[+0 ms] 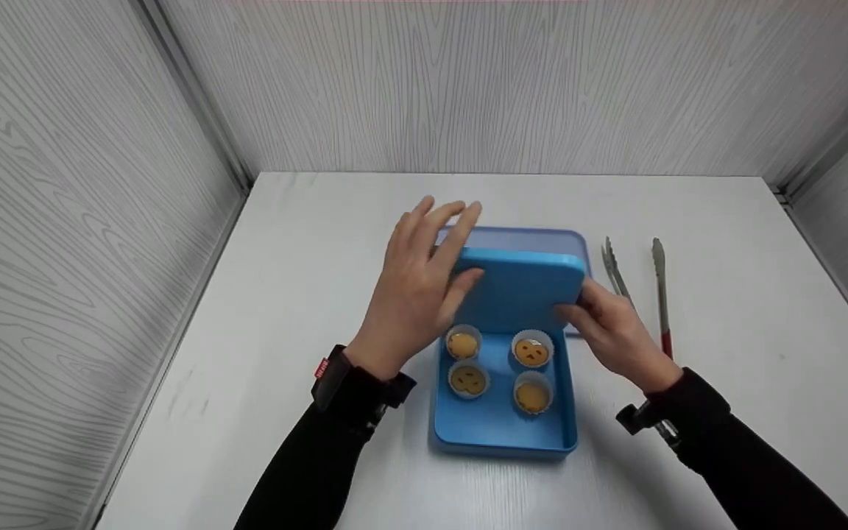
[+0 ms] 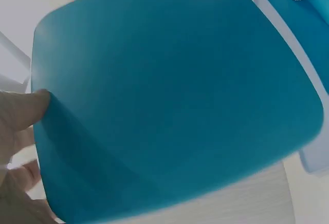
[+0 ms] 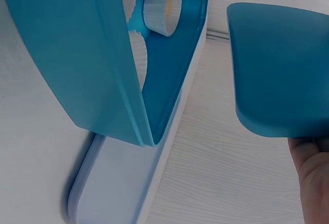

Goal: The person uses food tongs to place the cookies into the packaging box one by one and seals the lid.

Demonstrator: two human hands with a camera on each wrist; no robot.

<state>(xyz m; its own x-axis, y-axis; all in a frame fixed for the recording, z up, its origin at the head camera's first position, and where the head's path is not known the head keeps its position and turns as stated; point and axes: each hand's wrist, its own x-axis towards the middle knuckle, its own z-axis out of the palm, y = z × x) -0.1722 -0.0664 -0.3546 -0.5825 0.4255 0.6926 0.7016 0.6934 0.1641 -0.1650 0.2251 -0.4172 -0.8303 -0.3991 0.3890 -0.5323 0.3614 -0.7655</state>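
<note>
A blue box (image 1: 501, 434) lies in front of me, with several small cookies in white paper cups (image 1: 532, 350) inside. Over its far end a blue lid (image 1: 516, 291) is tilted up, showing a broad smooth face in the left wrist view. My right hand (image 1: 619, 331) pinches the lid's right edge, thumb on the near face. At the opposite edge is my left hand (image 1: 417, 283), its thumb laid over the near face while the other fingers reach up past the top corner. In the left wrist view those fingers (image 2: 25, 175) go behind the lid's edge.
Partly under the far end of the box is a pale lavender tray (image 1: 523, 238). Metal tongs (image 1: 661, 294) with red near the handle lie spread to the right, partly hidden by my right hand. Wood-grain panels (image 1: 468, 88) enclose the white table (image 1: 306, 294) at the back and sides.
</note>
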